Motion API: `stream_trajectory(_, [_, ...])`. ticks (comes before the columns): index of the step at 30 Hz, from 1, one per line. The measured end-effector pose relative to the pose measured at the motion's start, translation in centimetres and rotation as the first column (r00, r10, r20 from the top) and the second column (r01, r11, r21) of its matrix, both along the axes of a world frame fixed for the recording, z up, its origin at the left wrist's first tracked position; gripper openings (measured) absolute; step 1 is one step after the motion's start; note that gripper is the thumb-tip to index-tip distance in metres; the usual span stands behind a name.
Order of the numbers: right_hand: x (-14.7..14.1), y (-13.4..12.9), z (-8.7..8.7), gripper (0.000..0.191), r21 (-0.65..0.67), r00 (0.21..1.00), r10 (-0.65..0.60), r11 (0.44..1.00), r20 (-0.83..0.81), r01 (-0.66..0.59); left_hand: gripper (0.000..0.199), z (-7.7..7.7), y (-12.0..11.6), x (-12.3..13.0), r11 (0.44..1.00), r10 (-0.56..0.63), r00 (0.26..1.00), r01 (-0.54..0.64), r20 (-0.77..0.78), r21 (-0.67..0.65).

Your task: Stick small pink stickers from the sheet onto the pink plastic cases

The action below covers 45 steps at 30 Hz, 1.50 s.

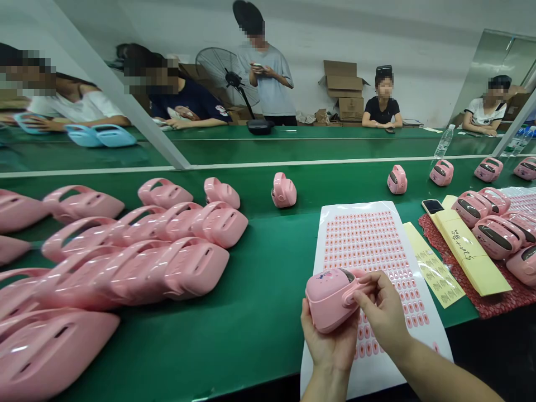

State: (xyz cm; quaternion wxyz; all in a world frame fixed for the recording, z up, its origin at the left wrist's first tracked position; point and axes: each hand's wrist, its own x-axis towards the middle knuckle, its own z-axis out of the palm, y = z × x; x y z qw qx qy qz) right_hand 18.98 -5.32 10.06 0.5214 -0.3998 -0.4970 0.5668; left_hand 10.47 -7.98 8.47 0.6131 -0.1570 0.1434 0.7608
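A small pink handled device point(330, 301), with a dark window and a printed pattern on top, is held tilted over the front of the table. My left hand point(330, 340) cups it from below with curled fingers. On its right side, my right hand point(385, 312) closes thumb and fingers at the carrying handle; whether a sticker is also between them is hidden. Beneath both hands lies a white sheet point(355, 211) covered in rows of small pink oval stickers, partly hidden by my hands and the device.
Rows of pink handled devices point(196, 268) fill the left of the green table point(251, 340). At right are a yellow label sheet point(435, 271), a yellow paper packet point(473, 251), a phone point(432, 206) and more devices on red bubble wrap point(473, 290). Several people are across the table.
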Motion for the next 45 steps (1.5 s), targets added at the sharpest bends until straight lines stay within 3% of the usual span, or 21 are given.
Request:
stream_trajectory(9, [0.4,0.4,-0.8,0.008,0.041,0.992,0.100,0.994,0.081,-0.104,0.039,0.6,0.0,0.1,0.998,0.006,1.000,-0.007,-0.017,-0.062])
stream_trajectory(13, [0.0,0.1,-0.5,0.004,0.185,0.985,-0.003,0.982,0.173,-0.029,0.037,0.1,0.0,0.1,1.000,-0.002,1.000,0.002,-0.013,-0.017])
stream_trajectory(15, [-0.2,-0.2,-0.4,0.007,0.365,0.964,-0.141,0.930,0.227,0.050,0.037,-0.6,-0.1,0.0,1.000,-0.026,1.000,0.026,-0.011,0.017])
stream_trajectory(18, [-0.3,-0.1,-0.5,0.012,0.622,0.909,-0.323,0.777,0.262,0.097,0.039,-1.5,-0.3,-0.1,0.996,-0.060,0.998,0.061,-0.014,0.064])
stream_trajectory(21, [0.1,0.4,-0.4,0.022,0.693,0.881,-0.352,0.720,0.318,0.037,0.045,-1.4,-0.5,-0.1,0.998,-0.056,0.998,0.056,-0.005,0.016])
stream_trajectory(26, [1.1,0.9,-0.2,0.033,0.667,0.907,-0.191,0.735,0.376,-0.122,0.054,0.6,-0.3,0.5,0.989,-0.007,1.000,0.004,-0.026,-0.145])
stream_trajectory(30, [1.2,0.8,-0.6,0.029,0.489,0.933,-0.069,0.864,0.354,-0.121,0.052,1.8,-0.2,0.9,0.973,-0.012,1.000,0.006,-0.022,-0.232])
stream_trajectory(33, [1.3,0.8,-1.0,0.024,0.341,0.950,-0.028,0.936,0.310,-0.083,0.049,1.5,-0.3,0.8,0.982,-0.014,1.000,0.009,-0.025,-0.189])
stream_trajectory(36, [2.0,0.9,-1.1,0.024,0.329,0.959,0.042,0.934,0.280,-0.137,0.046,0.5,-0.6,0.5,0.997,-0.035,0.998,0.032,-0.045,-0.063])
stream_trajectory(40, [3.2,0.9,-0.9,0.029,0.482,0.940,0.056,0.848,0.336,-0.222,0.047,-0.4,-0.7,0.2,0.996,-0.081,0.995,0.083,-0.063,0.033])
stream_trajectory(45, [3.9,0.4,-1.1,0.037,0.729,0.828,-0.193,0.604,0.527,-0.323,0.050,-0.1,-0.5,0.2,0.997,-0.073,0.994,0.073,-0.077,0.004])
